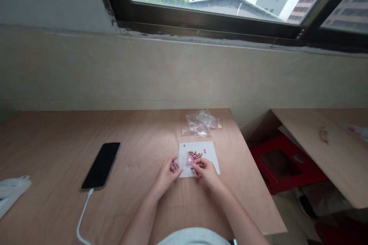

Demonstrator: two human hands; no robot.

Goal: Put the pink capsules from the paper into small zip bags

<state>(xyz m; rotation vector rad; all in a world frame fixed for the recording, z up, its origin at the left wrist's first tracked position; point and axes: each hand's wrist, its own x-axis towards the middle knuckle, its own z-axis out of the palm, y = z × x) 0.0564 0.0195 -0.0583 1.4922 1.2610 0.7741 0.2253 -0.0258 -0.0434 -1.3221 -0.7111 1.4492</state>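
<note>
Clear bag [182,159] sits over the left part of the paper [213,161], between my hands. Left hand [170,170] half curled about pink beads [174,166]; right hand [202,167] has fingertips nearly together by the bag. Firm grip on either side: cannot tell. Bag likely light, limp, slick; best pinched at its rim. Beads probably hard, prone to roll.
</note>
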